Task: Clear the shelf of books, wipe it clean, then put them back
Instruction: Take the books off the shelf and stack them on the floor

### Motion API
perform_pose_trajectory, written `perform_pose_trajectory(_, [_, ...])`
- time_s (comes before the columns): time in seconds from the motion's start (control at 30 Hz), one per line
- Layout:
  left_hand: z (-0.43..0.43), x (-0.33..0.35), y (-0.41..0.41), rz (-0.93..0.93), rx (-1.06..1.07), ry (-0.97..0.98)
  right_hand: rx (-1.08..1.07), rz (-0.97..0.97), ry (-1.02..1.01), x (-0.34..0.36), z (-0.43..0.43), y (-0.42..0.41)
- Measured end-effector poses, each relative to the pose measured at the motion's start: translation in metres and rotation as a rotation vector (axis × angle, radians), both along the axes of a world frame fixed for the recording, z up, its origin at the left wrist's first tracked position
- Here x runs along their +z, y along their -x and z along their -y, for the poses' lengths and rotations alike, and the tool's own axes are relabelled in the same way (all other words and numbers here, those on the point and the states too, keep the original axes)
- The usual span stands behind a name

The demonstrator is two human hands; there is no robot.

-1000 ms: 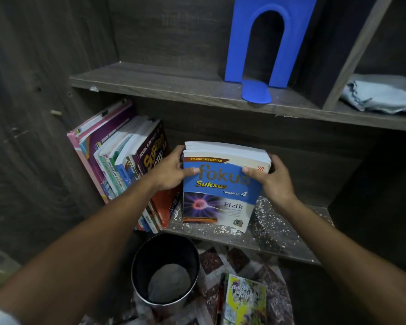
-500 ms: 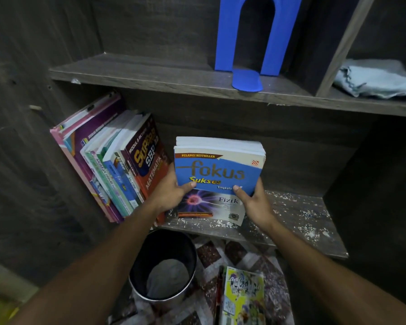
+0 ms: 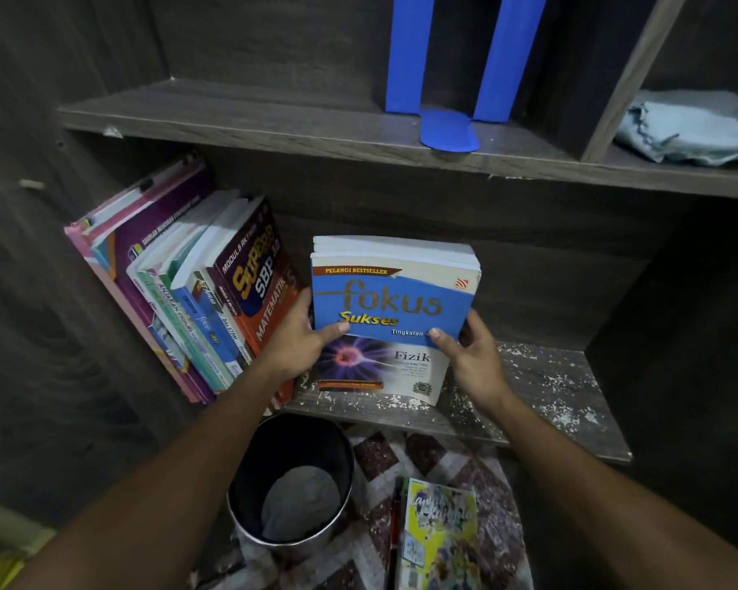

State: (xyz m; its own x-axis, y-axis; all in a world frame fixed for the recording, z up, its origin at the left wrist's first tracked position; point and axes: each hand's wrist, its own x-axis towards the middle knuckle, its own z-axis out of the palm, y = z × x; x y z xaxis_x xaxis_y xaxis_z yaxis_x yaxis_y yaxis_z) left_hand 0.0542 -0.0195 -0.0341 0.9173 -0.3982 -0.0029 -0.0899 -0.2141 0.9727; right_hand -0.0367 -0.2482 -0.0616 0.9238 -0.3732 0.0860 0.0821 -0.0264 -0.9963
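On the speckled lower shelf (image 3: 542, 389), held the Fokus book (image 3: 395, 306) upright, gripped its left edge in the curled left hand (image 3: 297, 340) and its right edge in the curled right hand (image 3: 471, 357), thumbs on the cover. Had it just right of the leaning row of books (image 3: 188, 300).

It has the look of a study corner in somebody's home: a dark wood-grain bookshelf (image 3: 231, 121), a Fokus physics book (image 3: 393, 300) held between the left grip (image 3: 295, 340) and the right grip (image 3: 471, 355), and more school textbooks (image 3: 197, 300) leaning just left of the left grip. Above the grips stands a blue bookend (image 3: 444, 100), with a crumpled cloth (image 3: 691, 129) up to the right. Below them a small round bin (image 3: 290, 483) and a colourful magazine (image 3: 439, 534) sit on a patterned floor (image 3: 376, 455).
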Motion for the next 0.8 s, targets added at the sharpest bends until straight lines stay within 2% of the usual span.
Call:
perform_pose_trajectory(0.47, [0.002, 0.01, 0.001, 0.062, -0.02, -0.008, -0.014, 0.059, -0.095, 0.015, 0.007, 0.001])
perform_pose_trajectory(0.8, [-0.005, 0.009, 0.051, 0.162, -0.077, 0.026, -0.04, 0.106, -0.182, 0.031, -0.009, 0.059])
